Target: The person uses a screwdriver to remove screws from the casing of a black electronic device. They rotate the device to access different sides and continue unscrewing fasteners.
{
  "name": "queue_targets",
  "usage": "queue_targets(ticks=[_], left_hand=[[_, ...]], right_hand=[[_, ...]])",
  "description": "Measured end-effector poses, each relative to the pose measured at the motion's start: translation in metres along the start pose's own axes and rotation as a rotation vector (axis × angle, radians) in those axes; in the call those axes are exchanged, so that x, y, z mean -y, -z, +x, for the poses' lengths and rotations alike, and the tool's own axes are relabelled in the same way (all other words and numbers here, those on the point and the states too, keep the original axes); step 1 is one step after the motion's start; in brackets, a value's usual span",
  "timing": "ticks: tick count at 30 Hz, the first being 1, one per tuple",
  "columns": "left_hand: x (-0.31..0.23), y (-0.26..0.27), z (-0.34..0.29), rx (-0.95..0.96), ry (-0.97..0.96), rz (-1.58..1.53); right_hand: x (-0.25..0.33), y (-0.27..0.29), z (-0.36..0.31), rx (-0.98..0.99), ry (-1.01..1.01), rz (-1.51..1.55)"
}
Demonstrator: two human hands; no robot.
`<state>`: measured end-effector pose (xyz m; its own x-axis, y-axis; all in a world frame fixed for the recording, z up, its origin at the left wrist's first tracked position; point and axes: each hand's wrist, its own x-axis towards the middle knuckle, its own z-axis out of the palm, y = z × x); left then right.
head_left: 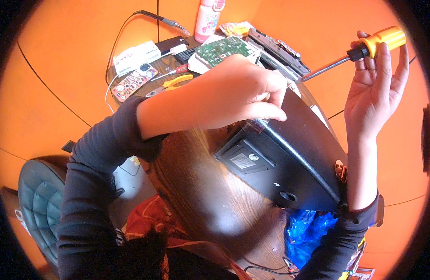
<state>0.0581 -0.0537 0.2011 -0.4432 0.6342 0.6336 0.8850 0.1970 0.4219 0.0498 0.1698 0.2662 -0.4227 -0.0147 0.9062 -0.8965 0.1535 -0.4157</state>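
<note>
My right hand [376, 88] is raised at the right, gripping a screwdriver [385, 39] by its yellow and black handle. The metal shaft points down and left. Its tip is near the far end of a black box-like case [252, 175] that lies on the table. My left hand [264, 91] is closed above the case's upper left corner, fingers curled in. What those fingers hold, if anything, is hidden. Just below them a shiny transparent strip [258, 125] sits on the corner. The case's near face has a recessed panel with a label and a round hole.
On the wooden table [191, 172], beyond my left arm, are yellow-handled pliers [177, 81], a sticker-covered phone [135, 81], a white box [136, 56], a green circuit board [224, 50] and a pink bottle [208, 21]. Blue plastic [308, 233] lies near the right; a dark padded chair [42, 200] stands left.
</note>
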Motion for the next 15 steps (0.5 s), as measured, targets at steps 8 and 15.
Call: queue_targets(ticks=[8, 15], left_hand=[[0.027, -0.005, -0.015, -0.207, 0.311, -1.068], [0.115, 0.001, -0.083, -0.523, 1.07, -1.562]], right_hand=[[-0.002, -0.006, -0.002, -0.023, -0.03, 0.06], [0.0, -0.013, -0.003, -0.117, -0.149, -0.108]])
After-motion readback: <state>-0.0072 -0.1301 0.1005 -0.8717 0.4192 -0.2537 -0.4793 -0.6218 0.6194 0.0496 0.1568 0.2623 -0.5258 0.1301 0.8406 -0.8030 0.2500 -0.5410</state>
